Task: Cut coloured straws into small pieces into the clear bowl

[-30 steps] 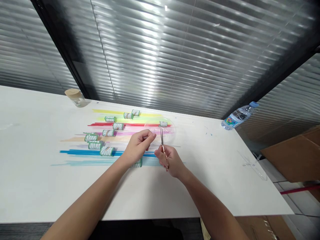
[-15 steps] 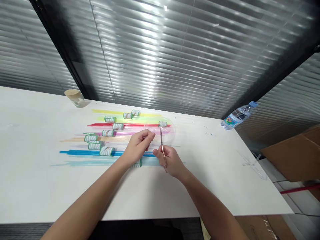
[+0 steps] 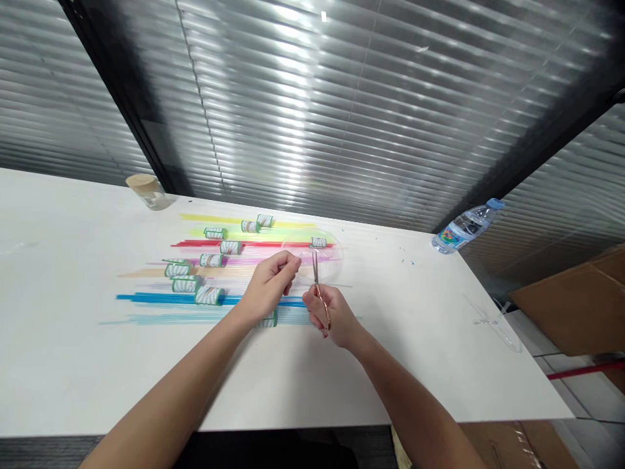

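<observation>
In the head view my right hand (image 3: 334, 314) is closed around a small pair of rose-gold scissors (image 3: 317, 284), their slim blades pointing away from me and slightly parted. My left hand (image 3: 271, 281) is pinched, thumb against forefinger, just left of the blade tips; what sits in the pinch is too small to make out. Beneath both hands, bundles of coloured sticks lie across the table, among them blue sticks (image 3: 151, 298) and red sticks (image 3: 273, 244). Patterned green-and-white paper bands (image 3: 209, 296) wrap or rest on them. A clear round plastic dish (image 3: 334, 264) lies behind the scissors.
The white table (image 3: 73, 365) runs up to a wall of blinds (image 3: 293, 111). A jar with a wooden lid (image 3: 148, 192) stands at the back left. At the right are a water bottle (image 3: 466, 227), a clear plastic item (image 3: 493, 322) and a cardboard box (image 3: 573, 299) beyond the edge.
The scissors have turned in my right hand, and their blades and handles now show spread apart. My left hand has shifted very slightly left.
</observation>
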### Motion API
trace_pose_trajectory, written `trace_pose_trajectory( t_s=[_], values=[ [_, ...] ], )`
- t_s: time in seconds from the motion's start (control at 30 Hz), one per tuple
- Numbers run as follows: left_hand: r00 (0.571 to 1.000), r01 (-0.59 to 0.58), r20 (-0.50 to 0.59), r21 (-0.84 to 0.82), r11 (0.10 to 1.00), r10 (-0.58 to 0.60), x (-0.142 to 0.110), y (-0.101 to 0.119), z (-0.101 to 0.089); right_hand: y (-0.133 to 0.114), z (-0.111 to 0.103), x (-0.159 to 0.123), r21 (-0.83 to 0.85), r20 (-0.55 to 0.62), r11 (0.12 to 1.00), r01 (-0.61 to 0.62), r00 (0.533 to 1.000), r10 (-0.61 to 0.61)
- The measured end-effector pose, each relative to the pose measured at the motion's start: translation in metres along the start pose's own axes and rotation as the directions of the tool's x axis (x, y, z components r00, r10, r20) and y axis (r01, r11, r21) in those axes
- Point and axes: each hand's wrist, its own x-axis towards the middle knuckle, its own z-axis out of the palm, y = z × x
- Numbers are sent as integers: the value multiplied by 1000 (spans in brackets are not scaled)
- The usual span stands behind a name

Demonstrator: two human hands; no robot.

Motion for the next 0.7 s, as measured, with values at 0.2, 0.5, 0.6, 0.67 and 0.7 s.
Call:
trace_pose_trajectory(
  t_s=[0.2,0.5,0.6,0.67,0.7],
  values=[
    [1000,11,24,6,1000,-11,-1,3,2,2,0,-1,-21,32,1000,6,999,-5],
    [996,37,76,-10,999,-36,-3,5,5,0,-1,-1,-39,22,999,-7,1000,8],
    [996,33,77,-13,999,-32,-3,3,5,0,-1,-1,-46,18,999,-5,1000,6],
    [996,34,81,-20,999,-32,-3,2,5,1,-1,-1,-53,15,999,-4,1000,5],
    [996,35,83,-25,999,-32,-3,1,6,1,-1,-1,-56,15,998,-6,1000,7]
  ],
)
